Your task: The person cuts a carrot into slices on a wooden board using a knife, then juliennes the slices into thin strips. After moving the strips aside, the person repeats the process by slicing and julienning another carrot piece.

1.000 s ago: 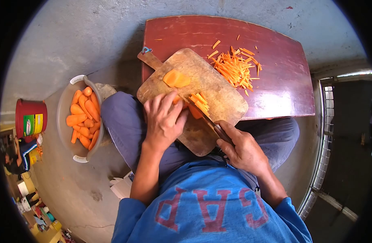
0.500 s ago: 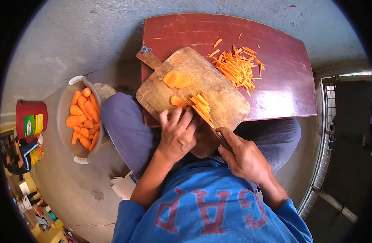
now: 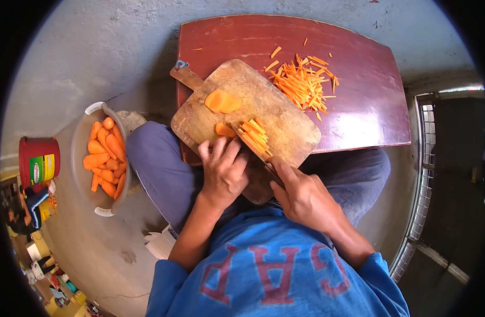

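My right hand [image 3: 306,195] is closed round the handle of a knife [image 3: 251,145], whose blade slants up and left across the wooden cutting board [image 3: 269,95]. My left hand [image 3: 224,169] lies with curled fingertips on a carrot piece [image 3: 225,130] just left of the blade; part of that piece is hidden by the fingers. Freshly cut carrot sticks [image 3: 254,134] lean together along the blade's right side. Farther up the board rest some flat carrot slices [image 3: 221,101], apart from both hands.
Beyond the board, a heap of thin carrot strips [image 3: 301,87] lies on the red wooden table [image 3: 358,116]. At left, a tub [image 3: 79,164] holds several whole carrots [image 3: 106,153]. A red bucket [image 3: 28,158] stands farther left, near another person [image 3: 28,211]. My legs flank the board.
The whole view has shifted slightly. The knife and my right hand have moved a little left and up relative to the carrot; my left hand keeps its place on the piece.
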`<act>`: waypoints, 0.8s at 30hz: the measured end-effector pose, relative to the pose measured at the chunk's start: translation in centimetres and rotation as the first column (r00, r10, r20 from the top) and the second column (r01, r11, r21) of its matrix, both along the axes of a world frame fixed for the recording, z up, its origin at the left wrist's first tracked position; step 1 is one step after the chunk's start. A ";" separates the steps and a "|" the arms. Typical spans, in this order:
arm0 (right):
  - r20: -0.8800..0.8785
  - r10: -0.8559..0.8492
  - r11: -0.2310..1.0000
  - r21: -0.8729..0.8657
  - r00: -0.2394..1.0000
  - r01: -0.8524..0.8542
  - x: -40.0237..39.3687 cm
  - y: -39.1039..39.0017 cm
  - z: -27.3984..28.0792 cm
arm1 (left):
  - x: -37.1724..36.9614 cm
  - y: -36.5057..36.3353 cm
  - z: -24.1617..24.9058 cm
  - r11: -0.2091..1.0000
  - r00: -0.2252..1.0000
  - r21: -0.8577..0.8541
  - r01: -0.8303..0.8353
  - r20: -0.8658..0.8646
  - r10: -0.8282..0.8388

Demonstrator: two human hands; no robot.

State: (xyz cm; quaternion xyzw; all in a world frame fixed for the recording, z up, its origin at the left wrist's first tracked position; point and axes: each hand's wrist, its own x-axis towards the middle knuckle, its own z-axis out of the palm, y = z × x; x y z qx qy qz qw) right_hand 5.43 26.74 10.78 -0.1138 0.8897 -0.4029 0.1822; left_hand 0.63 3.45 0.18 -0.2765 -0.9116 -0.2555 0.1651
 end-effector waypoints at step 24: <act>-0.029 0.010 1.000 -0.017 1.000 -0.011 1.3 0.5 2.0 | 0.1 -0.3 -0.4 0.998 1.000 0.057 -0.013 -0.023 0.014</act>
